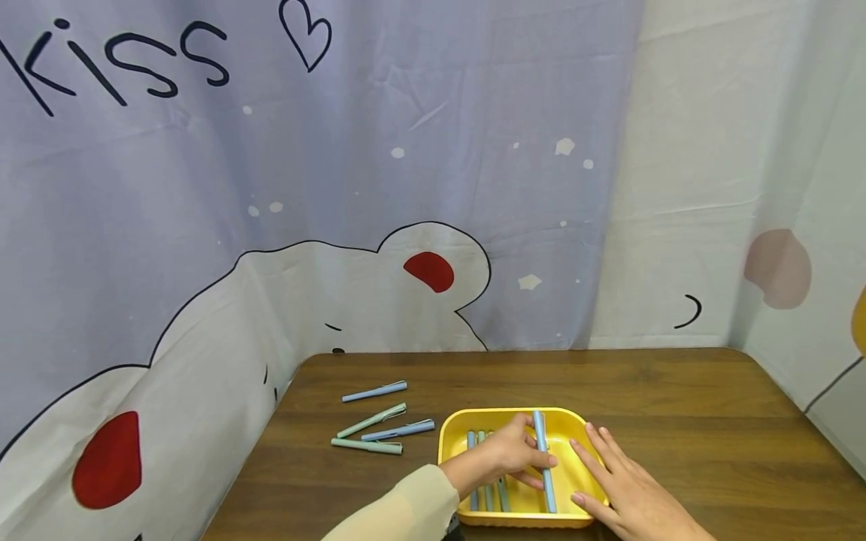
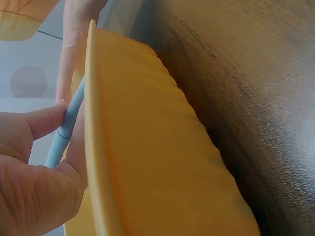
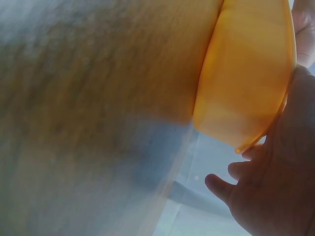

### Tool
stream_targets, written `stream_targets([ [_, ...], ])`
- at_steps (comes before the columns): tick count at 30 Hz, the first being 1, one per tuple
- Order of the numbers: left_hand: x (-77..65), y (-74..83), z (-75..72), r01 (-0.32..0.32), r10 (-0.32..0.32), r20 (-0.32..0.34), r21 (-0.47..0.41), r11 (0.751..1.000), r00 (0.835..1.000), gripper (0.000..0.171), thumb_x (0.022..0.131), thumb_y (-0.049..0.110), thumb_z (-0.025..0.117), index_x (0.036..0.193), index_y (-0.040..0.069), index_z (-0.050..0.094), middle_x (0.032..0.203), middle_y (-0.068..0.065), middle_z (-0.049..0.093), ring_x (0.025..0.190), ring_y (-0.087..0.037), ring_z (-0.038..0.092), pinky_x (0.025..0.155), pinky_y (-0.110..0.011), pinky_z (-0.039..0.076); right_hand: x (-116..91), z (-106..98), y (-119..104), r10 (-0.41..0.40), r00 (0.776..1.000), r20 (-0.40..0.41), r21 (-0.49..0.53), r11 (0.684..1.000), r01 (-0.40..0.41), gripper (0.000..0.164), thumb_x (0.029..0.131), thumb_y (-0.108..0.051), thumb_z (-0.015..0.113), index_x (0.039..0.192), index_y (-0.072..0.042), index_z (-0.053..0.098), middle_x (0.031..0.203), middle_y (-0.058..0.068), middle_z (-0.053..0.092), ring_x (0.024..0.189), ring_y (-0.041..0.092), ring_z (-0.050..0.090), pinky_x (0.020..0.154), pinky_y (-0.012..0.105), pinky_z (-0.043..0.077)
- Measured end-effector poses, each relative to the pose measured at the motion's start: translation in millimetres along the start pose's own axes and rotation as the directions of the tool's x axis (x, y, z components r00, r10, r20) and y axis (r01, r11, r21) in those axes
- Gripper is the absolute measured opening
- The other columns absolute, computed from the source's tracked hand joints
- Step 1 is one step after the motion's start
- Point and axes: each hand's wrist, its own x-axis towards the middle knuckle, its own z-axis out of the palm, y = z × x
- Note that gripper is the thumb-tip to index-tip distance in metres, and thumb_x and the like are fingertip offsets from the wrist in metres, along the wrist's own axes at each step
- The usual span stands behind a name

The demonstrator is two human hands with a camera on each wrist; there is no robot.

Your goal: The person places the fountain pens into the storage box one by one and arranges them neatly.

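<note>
A light blue pen [image 1: 545,473] is pinched between the thumb and fingers of my left hand [image 1: 509,449], over the yellow tray [image 1: 517,520]. In the left wrist view the same pen [image 2: 68,125] slants behind the tray's wall [image 2: 142,128]. My right hand [image 1: 629,488] lies at the tray's right rim with its fingers spread and straight. The right wrist view shows this hand [image 3: 275,182] against the tray's outer wall [image 3: 241,73]. A blue pen [image 1: 473,499] and green pens [image 1: 504,496] lie side by side in the tray's left part, partly hidden by my left hand.
Left of the tray, a blue pen [image 1: 374,391], a green pen [image 1: 372,421], a second blue pen [image 1: 398,430] and another green pen [image 1: 367,446] lie on the wooden table [image 1: 697,421]. A printed curtain [image 1: 433,150] hangs behind the table.
</note>
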Motion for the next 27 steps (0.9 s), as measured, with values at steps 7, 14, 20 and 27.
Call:
stream_targets([
  [7, 4.0, 3.8, 11.1, 0.013, -0.013, -0.003, 0.031, 0.999, 1.0, 0.048, 0.09, -0.005, 0.072, 0.128, 0.006, 0.045, 0.091, -0.016, 0.06, 0.071, -0.026, 0.069, 0.059, -0.036, 0.061, 0, -1, 1, 0.017, 1.0, 0.018, 0.025, 1.0, -0.017, 0.067, 0.095, -0.048, 0.068, 0.15, -0.014, 0.051, 0.158, 0.02, 0.04, 0.153, 0.005, 0.001, 0.098, 0.055, 0.05],
  [14, 8.9, 4.8, 20.6, 0.019, -0.018, -0.006, 0.029, 0.999, 1.0, 0.043, 0.091, -0.005, 0.072, 0.123, 0.005, 0.044, 0.086, -0.015, 0.062, 0.066, -0.027, 0.069, 0.058, -0.035, 0.061, 2, -2, 0, 0.006, 1.0, 0.031, 0.025, 1.0, -0.007, 0.066, 0.095, -0.047, 0.067, 0.15, -0.014, 0.051, 0.157, 0.021, 0.04, 0.143, -0.012, -0.017, 0.098, 0.055, 0.05],
  [20, 14.1, 4.9, 23.3, 0.032, -0.032, 0.009, 0.017, 0.999, 0.999, 0.041, 0.091, -0.006, 0.07, 0.122, 0.002, 0.044, 0.083, -0.017, 0.064, 0.069, -0.032, 0.072, 0.058, -0.036, 0.061, 2, -1, 1, -0.016, 1.0, 0.013, 0.006, 1.0, 0.016, 0.066, 0.095, -0.047, 0.068, 0.151, -0.015, 0.051, 0.156, 0.021, 0.041, 0.144, -0.01, -0.015, 0.096, 0.055, 0.051],
  [27, 20.2, 3.9, 26.0, 0.046, -0.047, 0.019, 0.035, 0.998, 0.999, 0.039, 0.091, -0.006, 0.07, 0.12, -0.002, 0.046, 0.082, -0.019, 0.064, 0.071, -0.035, 0.073, 0.056, -0.033, 0.061, 1, -1, 2, -0.027, 1.0, 0.004, -0.004, 1.0, 0.028, 0.068, 0.094, -0.048, 0.068, 0.151, -0.014, 0.05, 0.156, 0.021, 0.042, 0.144, -0.009, -0.016, 0.095, 0.055, 0.051],
])
